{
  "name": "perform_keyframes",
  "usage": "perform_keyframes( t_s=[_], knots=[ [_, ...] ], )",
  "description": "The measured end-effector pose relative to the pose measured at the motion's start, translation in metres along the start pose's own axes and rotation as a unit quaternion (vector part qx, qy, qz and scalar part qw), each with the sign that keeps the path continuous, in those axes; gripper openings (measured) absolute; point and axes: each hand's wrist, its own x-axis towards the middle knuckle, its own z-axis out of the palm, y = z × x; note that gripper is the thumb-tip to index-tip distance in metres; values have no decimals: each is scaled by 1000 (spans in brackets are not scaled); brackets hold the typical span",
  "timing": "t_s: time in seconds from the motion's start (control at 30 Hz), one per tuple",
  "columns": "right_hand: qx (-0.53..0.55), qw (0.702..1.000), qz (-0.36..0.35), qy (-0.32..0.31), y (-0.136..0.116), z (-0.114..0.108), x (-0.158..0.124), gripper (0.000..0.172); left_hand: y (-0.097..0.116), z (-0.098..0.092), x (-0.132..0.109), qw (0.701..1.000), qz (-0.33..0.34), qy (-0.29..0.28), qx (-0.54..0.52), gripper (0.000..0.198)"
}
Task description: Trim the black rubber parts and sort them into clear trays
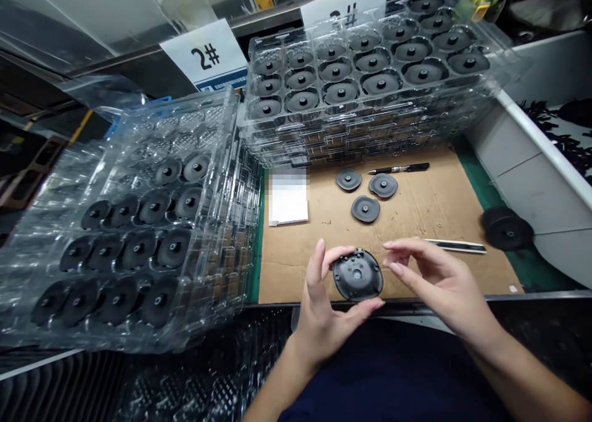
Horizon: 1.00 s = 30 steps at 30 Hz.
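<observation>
My left hand (321, 305) grips a round black plastic part (357, 275) by its rim between thumb and fingers, with the ribbed underside facing up. My right hand (430, 277) hovers at the part's right edge, its fingers apart and holding nothing. Beyond the hands, several similar black discs (365, 208) lie on a sheet of brown cardboard (430, 224). A black pen (402, 168) lies above them, and a slim black-and-white utility knife (456, 245) lies to the right of the held part.
Stacked clear plastic trays (365, 70) of black discs fill the back, and another stack (139, 224) leans at the left. A white paper pad (288, 200) lies on the cardboard. Black discs (506, 229) sit at the right, and a "2#" card (203, 55) stands behind.
</observation>
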Motion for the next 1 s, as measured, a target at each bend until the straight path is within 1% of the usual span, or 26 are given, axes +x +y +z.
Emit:
perform_keyframes(
  t_s=[0.07,0.13,0.17,0.2,0.23,0.3,0.33,0.4,0.43,0.47,0.53,0.63,0.7,0.77,0.8,0.9,0.97,1.0],
  knots=[
    [20,997,13,-75,-10,-3,5,27,3,-1,0,999,-30,-2,-32,110],
    [30,986,25,-160,-18,-4,10,25,7,-3,0,994,-93,-12,-65,104],
    [32,980,29,-194,-20,-3,13,25,9,-4,0,988,-131,-20,-81,101],
    [37,976,34,-212,-21,-2,15,24,12,-6,0,981,-167,-30,-97,97],
    [50,975,43,-213,-21,1,16,23,14,-7,1,973,-199,-40,-111,91],
    [120,974,86,-173,-16,6,18,22,16,-10,2,957,-246,-62,-140,71],
    [176,966,118,-145,-12,9,18,24,16,-12,4,949,-267,-73,-151,56],
    [275,939,177,-108,-1,15,20,29,13,-15,8,936,-306,-83,-157,29],
    [301,928,194,-104,5,18,23,31,11,-17,10,932,-319,-79,-151,23],
    [308,924,201,-107,10,21,26,32,8,-20,14,932,-328,-70,-139,20],
    [286,931,193,-124,21,28,37,33,2,-28,22,937,-331,-40,-105,19],
    [227,948,162,-157,36,44,60,33,-4,-48,38,945,-322,22,-56,17],
    [175,955,127,-203,47,57,75,26,-5,-62,50,946,-316,68,-16,20],
    [123,955,81,-257,58,68,86,16,-3,-74,63,946,-305,105,24,24],
    [98,954,55,-278,63,73,89,15,-1,-79,71,947,-296,119,41,26],
    [34,948,-19,-317,77,82,92,26,7,-82,100,956,-249,131,82,27],
    [5,937,-54,-344,83,84,93,32,14,-78,127,964,-203,126,116,25],
    [-5,930,-67,-361,84,83,94,31,16,-74,142,967,-176,119,138,24]
  ],
)
